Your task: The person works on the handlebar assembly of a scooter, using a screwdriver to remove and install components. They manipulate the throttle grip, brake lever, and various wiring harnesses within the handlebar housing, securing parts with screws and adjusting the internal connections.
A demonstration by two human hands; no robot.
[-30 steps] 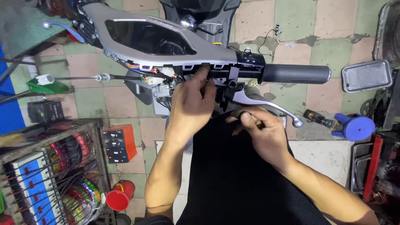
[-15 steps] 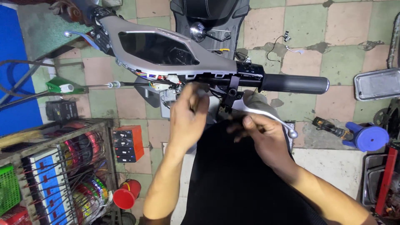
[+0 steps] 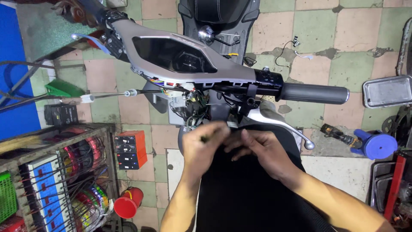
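A scooter handlebar (image 3: 240,77) with a grey cover and a dark instrument panel (image 3: 174,55) runs across the view. Loose coloured wires (image 3: 193,105) hang out under it. My left hand (image 3: 201,148) and my right hand (image 3: 262,152) meet just below the wires, over the black seat (image 3: 244,202). The left hand's fingers are blurred and pinch a small dark part; what it is cannot be made out. My right hand's fingers curl toward it, touching the left hand. The silver brake lever (image 3: 285,126) sits just above my right hand, under the black grip (image 3: 315,93).
A rack (image 3: 56,180) with cable coils and blue packets stands at the lower left, beside an orange box (image 3: 131,150) and a red funnel (image 3: 126,206). A blue tool (image 3: 377,145), a metal tray (image 3: 388,91) and a red stand (image 3: 397,184) are on the tiled floor at the right.
Both hands have come down from the handlebar's switch area and the brake lever to a spot lower, over the seat. The view has shifted a little.
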